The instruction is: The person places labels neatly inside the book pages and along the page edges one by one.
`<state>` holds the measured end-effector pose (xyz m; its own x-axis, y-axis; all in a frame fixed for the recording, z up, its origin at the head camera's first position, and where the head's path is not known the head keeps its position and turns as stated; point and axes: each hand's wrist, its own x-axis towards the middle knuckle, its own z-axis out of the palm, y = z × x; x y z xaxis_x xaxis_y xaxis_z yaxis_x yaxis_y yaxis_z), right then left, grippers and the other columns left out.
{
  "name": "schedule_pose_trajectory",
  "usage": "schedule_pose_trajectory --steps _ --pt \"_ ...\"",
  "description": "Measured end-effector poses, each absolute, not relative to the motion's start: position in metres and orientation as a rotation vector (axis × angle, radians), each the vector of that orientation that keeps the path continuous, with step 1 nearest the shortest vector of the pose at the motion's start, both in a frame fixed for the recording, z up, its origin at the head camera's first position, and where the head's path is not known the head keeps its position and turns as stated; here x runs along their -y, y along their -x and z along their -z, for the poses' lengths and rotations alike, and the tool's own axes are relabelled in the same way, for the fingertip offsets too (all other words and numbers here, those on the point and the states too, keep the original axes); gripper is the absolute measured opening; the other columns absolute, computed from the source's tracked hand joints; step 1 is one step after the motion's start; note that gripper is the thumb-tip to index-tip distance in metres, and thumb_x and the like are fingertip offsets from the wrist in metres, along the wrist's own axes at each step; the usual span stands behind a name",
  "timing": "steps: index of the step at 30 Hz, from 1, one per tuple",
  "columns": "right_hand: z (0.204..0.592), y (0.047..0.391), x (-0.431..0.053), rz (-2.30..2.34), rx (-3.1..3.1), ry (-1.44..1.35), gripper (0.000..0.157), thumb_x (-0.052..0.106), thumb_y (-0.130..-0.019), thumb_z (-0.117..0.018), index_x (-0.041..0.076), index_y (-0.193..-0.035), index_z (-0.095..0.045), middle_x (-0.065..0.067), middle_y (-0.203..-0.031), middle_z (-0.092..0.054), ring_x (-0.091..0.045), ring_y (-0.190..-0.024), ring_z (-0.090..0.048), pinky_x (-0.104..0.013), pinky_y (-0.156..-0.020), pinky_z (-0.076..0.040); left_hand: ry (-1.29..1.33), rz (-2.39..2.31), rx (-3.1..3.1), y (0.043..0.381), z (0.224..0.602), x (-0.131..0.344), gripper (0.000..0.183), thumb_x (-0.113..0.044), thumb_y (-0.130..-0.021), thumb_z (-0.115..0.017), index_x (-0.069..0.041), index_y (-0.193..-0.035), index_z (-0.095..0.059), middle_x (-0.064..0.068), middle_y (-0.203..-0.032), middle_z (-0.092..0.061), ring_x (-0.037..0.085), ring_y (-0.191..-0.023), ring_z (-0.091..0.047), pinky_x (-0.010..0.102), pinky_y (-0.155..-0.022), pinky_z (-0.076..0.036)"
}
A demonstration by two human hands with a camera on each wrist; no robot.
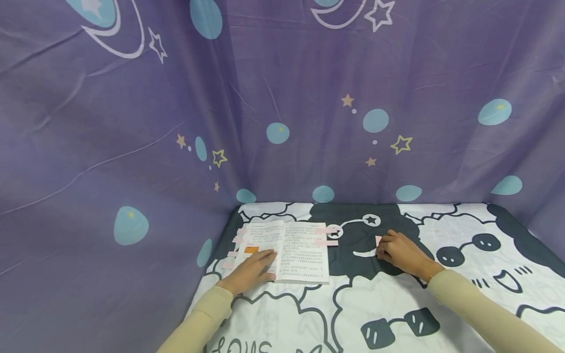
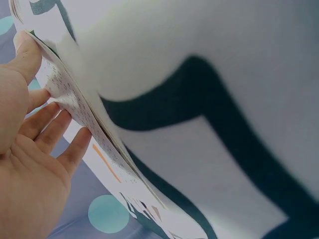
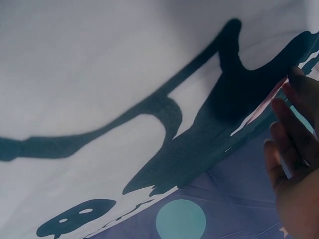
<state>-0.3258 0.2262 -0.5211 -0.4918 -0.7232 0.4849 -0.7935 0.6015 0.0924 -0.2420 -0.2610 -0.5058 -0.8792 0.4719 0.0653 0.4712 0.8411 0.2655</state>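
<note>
An open book (image 1: 304, 250) with printed pages lies on the patterned cloth. Pink sticky tabs (image 1: 326, 242) jut from both side edges, and an orange sticky note (image 1: 251, 250) marks the left page. My left hand (image 1: 252, 272) rests on the lower left page near the fold; its fingers (image 2: 75, 149) are extended over the paper, the thumb by the lower edge. To the book's right, my right hand (image 1: 399, 250) has bent fingers at a small pink sticky note (image 1: 378, 240). In the right wrist view, the pink note (image 3: 266, 102) meets the fingertips, which partly hide it.
A white and black cartoon-print cloth (image 1: 300, 323) covers the table surface. Purple curtains (image 1: 309, 98) with moons, stars and blue dots hang behind it and along the left side.
</note>
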Motion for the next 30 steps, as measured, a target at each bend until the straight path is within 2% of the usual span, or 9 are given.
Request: schedule_pose_trajectory --steps 8,17,22,26,30 --pt "0.518 0.327 -0.225 -0.2 2.364 -1.179 0.014 0.006 -0.074 -0.091 0.012 -0.08 -0.079 0.005 -0.079 -0.07 -0.015 -0.075 -0.054 -0.037 -0.064 -0.051 -0.777 -0.433 -3.009 0.242 0.505 0.262 0.069 -0.038 -0.101 -0.066 -0.003 -0.156 -0.043 0.015 -0.161 -0.039 0.034 -0.148 -0.036 0.05 -0.12 -0.034" --pt "0.515 0.328 -0.22 -0.181 2.416 -1.101 0.015 0.002 -0.075 -0.089 0.01 -0.083 -0.08 0.001 -0.082 -0.073 -0.018 -0.075 -0.056 -0.04 -0.064 -0.051 -0.777 -0.43 -3.006 0.242 0.505 0.262 0.07 -0.038 -0.101 -0.066 -0.003 -0.156 -0.043 0.015 -0.161 -0.039 0.034 -0.148 -0.036 0.05 -0.12 -0.034" --pt "0.516 0.332 -0.216 -0.141 2.462 -1.02 0.014 0.005 -0.075 -0.089 0.01 -0.081 -0.078 0.001 -0.079 -0.071 -0.018 -0.072 -0.051 -0.038 -0.06 -0.044 -0.8 -0.403 -3.018 0.242 0.505 0.262 0.07 -0.039 -0.101 -0.065 -0.004 -0.156 -0.042 0.014 -0.16 -0.04 0.033 -0.147 -0.037 0.048 -0.12 -0.035" --pt "0.516 0.337 -0.212 -0.139 2.471 -0.99 0.013 0.001 -0.075 -0.085 0.009 -0.081 -0.077 -0.001 -0.078 -0.069 -0.019 -0.07 -0.047 -0.036 -0.057 -0.039 -0.798 -0.393 -3.019 0.242 0.505 0.262 0.07 -0.04 -0.1 -0.065 -0.004 -0.156 -0.043 0.014 -0.16 -0.041 0.032 -0.147 -0.038 0.048 -0.119 -0.035" --pt "0.515 0.341 -0.21 -0.142 2.472 -0.964 0.013 -0.001 -0.075 -0.084 0.007 -0.083 -0.079 -0.004 -0.079 -0.07 -0.022 -0.07 -0.049 -0.038 -0.056 -0.039 -0.799 -0.402 -3.012 0.243 0.504 0.261 0.071 -0.04 -0.101 -0.065 -0.003 -0.156 -0.042 0.015 -0.16 -0.04 0.033 -0.148 -0.037 0.048 -0.12 -0.035"
